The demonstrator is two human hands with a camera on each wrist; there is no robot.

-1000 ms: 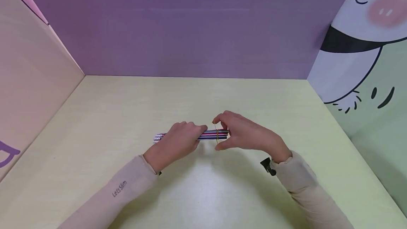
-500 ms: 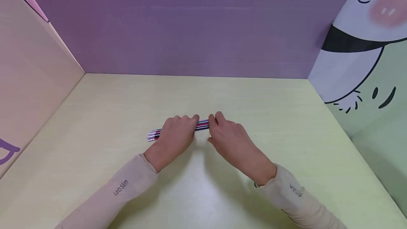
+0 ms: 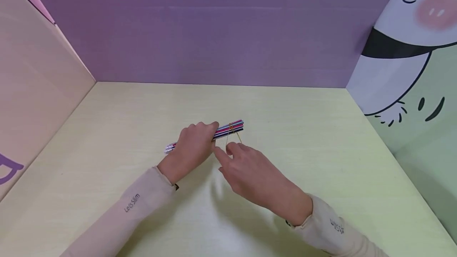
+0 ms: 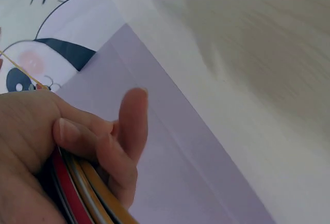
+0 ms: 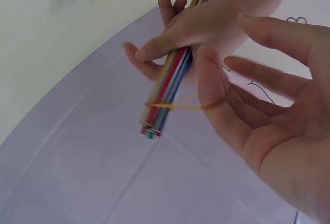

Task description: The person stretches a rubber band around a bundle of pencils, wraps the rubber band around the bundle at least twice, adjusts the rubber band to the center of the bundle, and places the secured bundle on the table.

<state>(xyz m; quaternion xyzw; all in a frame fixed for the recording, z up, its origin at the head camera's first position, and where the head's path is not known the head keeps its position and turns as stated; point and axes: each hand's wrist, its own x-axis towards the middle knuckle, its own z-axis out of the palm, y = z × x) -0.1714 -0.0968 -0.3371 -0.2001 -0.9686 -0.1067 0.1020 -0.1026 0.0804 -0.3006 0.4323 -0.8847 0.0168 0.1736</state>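
My left hand [image 3: 194,144] grips a bundle of pencils [image 3: 220,132] around its middle, above the table. White eraser ends poke out to its left, and the other end tilts up to the right. A thin yellow rubber band [image 3: 239,137] is wound near that end. Part of the band stretches down to my right hand [image 3: 260,179], where one finger is hooked through the loop. In the right wrist view the band [image 5: 188,106] runs taut from the pencils to the curled finger [image 5: 214,87]. The left wrist view shows the pencils [image 4: 72,188] under curled fingers.
A pale wooden table [image 3: 143,106] lies beneath both hands. Behind it rises a purple wall panel [image 3: 221,31]. A side panel with a panda drawing [image 3: 396,70] stands on the right, and a pale panel [image 3: 32,90] on the left.
My right hand has moved from the bundle's end down toward me, drawing out a loop of the rubber band. The pencils' right end has tilted upward in my left hand's grip.
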